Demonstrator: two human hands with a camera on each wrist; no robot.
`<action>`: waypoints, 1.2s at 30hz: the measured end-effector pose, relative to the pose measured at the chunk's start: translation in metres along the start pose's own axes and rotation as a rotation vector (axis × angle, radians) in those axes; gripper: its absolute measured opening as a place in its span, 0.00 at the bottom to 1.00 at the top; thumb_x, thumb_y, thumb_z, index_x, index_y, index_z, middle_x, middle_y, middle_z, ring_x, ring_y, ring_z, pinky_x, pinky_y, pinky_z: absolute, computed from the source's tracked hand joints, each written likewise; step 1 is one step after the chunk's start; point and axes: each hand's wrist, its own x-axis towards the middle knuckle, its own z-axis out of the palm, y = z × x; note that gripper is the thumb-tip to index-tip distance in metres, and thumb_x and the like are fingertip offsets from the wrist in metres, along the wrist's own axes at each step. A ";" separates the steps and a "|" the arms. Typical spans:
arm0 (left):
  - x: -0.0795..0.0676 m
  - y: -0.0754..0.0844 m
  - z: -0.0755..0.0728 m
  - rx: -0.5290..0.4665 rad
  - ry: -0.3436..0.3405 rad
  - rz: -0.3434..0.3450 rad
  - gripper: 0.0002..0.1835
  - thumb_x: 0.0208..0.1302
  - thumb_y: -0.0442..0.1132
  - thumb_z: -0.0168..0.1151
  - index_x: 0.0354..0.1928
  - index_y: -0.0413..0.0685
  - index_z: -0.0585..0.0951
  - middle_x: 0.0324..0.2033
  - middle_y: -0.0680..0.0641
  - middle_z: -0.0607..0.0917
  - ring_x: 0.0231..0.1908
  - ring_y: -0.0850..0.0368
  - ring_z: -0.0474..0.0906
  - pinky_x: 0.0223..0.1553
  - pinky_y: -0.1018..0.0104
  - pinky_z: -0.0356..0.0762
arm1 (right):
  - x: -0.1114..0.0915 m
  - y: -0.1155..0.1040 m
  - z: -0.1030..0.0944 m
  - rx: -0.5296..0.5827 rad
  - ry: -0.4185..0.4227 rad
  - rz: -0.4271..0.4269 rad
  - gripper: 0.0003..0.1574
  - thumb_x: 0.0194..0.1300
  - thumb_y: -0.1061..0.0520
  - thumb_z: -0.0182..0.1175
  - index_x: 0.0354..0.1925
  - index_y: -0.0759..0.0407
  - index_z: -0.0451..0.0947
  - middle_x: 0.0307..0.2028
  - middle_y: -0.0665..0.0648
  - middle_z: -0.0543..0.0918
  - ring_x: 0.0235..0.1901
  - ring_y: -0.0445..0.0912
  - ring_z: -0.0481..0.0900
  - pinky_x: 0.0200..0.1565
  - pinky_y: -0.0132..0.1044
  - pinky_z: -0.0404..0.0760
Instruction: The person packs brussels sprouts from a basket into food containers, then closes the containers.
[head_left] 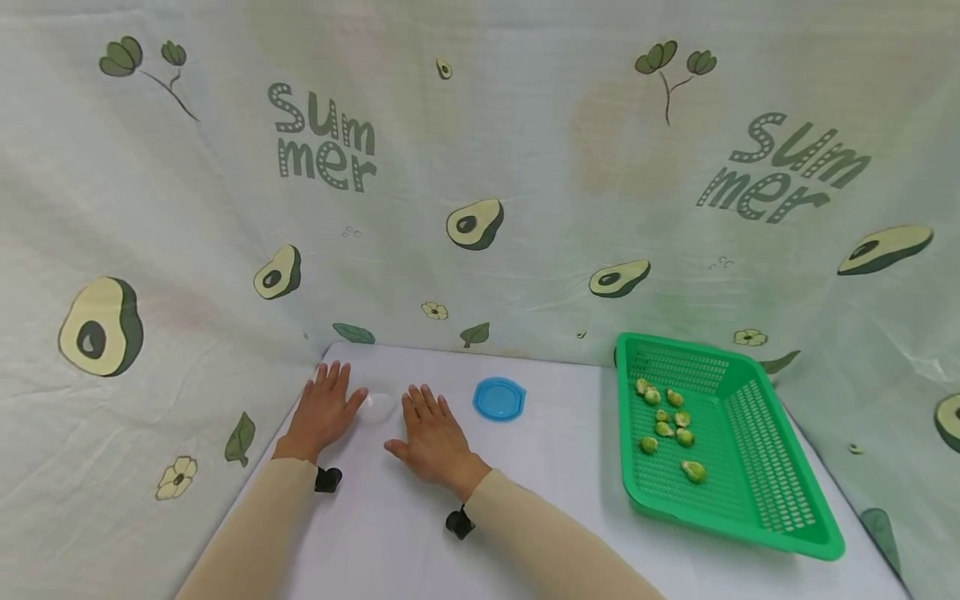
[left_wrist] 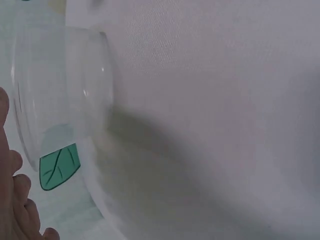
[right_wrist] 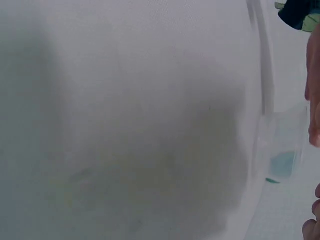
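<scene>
A clear, see-through bowl (head_left: 377, 407) stands on the white tabletop between my two hands. My left hand (head_left: 321, 412) is at its left with straight fingers, the thumb tip right at the bowl's rim. On the other side, a little apart from the bowl, my right hand (head_left: 435, 437) has its fingers straight and its thumb spread toward the left. Close up in the left wrist view, the bowl (left_wrist: 65, 85) shows wide, transparent walls, with fingers (left_wrist: 20, 187) of a hand beside it. The right wrist view catches the bowl (right_wrist: 280, 145) near its right edge.
A blue lid (head_left: 500, 398) lies on the table (head_left: 558, 450) to the right of my right hand. Farther right, a green plastic basket (head_left: 630, 467) holds several Brussels sprouts (head_left: 686, 437). A printed cloth (head_left: 540, 167) hangs behind and at the sides.
</scene>
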 end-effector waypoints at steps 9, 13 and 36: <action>0.012 0.000 0.013 -0.062 -0.070 0.042 0.45 0.84 0.62 0.38 0.81 0.28 0.51 0.81 0.26 0.48 0.81 0.26 0.38 0.79 0.27 0.41 | 0.003 -0.007 0.009 -0.015 -0.056 0.006 0.54 0.79 0.26 0.45 0.85 0.57 0.49 0.85 0.56 0.50 0.84 0.51 0.45 0.84 0.50 0.51; 0.010 0.009 0.015 -0.053 -0.076 0.041 0.44 0.84 0.60 0.41 0.81 0.27 0.52 0.81 0.27 0.48 0.81 0.27 0.38 0.80 0.29 0.42 | 0.000 -0.005 0.011 -0.027 -0.061 0.009 0.54 0.79 0.26 0.44 0.85 0.57 0.48 0.85 0.56 0.50 0.84 0.51 0.45 0.84 0.49 0.51; -0.025 0.063 0.026 -0.088 -0.123 0.066 0.46 0.84 0.59 0.44 0.80 0.23 0.49 0.81 0.25 0.47 0.81 0.28 0.41 0.80 0.34 0.50 | -0.022 0.018 0.018 0.023 -0.019 0.052 0.55 0.78 0.27 0.48 0.84 0.61 0.52 0.84 0.60 0.53 0.84 0.54 0.48 0.83 0.54 0.54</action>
